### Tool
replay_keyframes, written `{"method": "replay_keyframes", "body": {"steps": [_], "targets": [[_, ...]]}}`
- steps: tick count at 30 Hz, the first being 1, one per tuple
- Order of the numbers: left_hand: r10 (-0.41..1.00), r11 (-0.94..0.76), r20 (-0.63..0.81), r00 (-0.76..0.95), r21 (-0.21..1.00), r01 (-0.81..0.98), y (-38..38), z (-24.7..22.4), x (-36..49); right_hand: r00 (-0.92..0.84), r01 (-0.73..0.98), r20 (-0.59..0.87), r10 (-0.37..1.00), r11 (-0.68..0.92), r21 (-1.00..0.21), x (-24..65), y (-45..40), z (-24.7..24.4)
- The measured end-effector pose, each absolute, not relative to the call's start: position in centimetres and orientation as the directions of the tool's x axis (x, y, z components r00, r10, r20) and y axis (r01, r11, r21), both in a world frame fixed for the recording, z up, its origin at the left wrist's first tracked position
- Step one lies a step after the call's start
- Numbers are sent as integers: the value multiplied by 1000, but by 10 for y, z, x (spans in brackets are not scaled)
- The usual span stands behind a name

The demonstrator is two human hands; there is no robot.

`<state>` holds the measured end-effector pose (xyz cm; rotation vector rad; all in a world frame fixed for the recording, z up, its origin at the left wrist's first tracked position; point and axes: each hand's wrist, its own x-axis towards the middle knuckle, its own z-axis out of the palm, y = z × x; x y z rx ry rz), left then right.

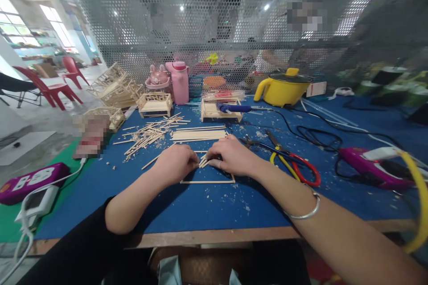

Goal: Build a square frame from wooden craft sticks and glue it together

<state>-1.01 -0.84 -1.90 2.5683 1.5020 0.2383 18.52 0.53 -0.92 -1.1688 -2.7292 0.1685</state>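
A few short wooden sticks (203, 161) lie between my two hands, over a thin rectangular stick frame (207, 182) on the blue tabletop. My right hand (234, 156) pinches these short sticks at their right side. Close by on the left, my left hand (176, 163) has its fingers curled and pressed together, tips beside the sticks. What those fingers hold, if anything, is hidden. Just behind, long sticks (199, 134) lie in a row. A loose heap of sticks (149, 138) spreads to the left, and one long stick (150, 162) touches the area by my left hand.
Behind are small wooden stick beds (154, 104), a blue glue gun (236, 108), a pink bottle (179, 83) and a yellow pot (286, 89). Pliers (264, 144) and red-handled scissors (306, 169) lie right. Purple power strips (371, 167) and cables flank both sides; a perforated screen (214, 18) stands behind.
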Motion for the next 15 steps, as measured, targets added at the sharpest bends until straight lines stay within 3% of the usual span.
{"method": "replay_keyframes", "body": {"steps": [9,15], "targets": [[843,-537,63,535,172,826,-16,-12,-8,-747,634,111,656,752,-181,183,0,-8],[886,-461,46,462,208,863,-19,-4,-10,-655,676,221,722,691,-256,193,3,1]]}}
